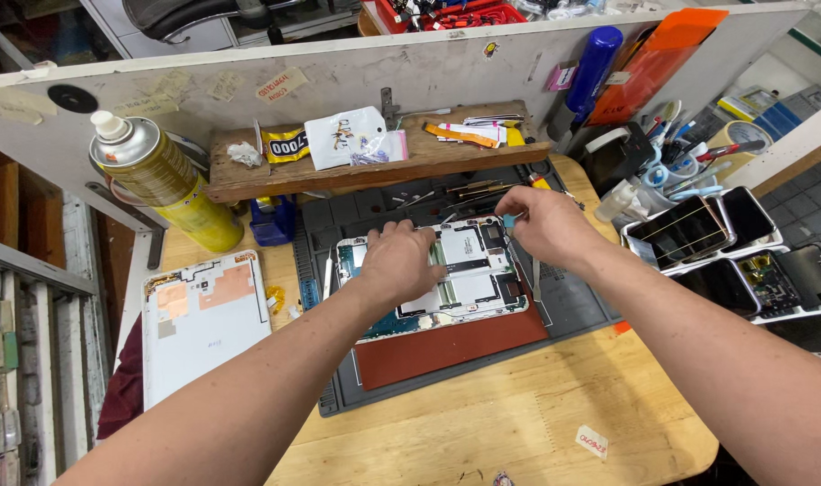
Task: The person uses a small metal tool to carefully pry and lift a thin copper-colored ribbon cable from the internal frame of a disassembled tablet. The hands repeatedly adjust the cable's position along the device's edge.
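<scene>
Keep left hand (398,261) pressed flat, fingers spread, on the opened tablet (446,274) while right hand (541,220), pinched on a small blue tool (509,220), works gently.

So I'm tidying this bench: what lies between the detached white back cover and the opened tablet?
In the head view, between the white back cover and the opened tablet lie bare wooden table, a small yellow scrap and the grey mat's left edge.

phone repair workshop: opened tablet (446,274), tools (676,135)
</scene>
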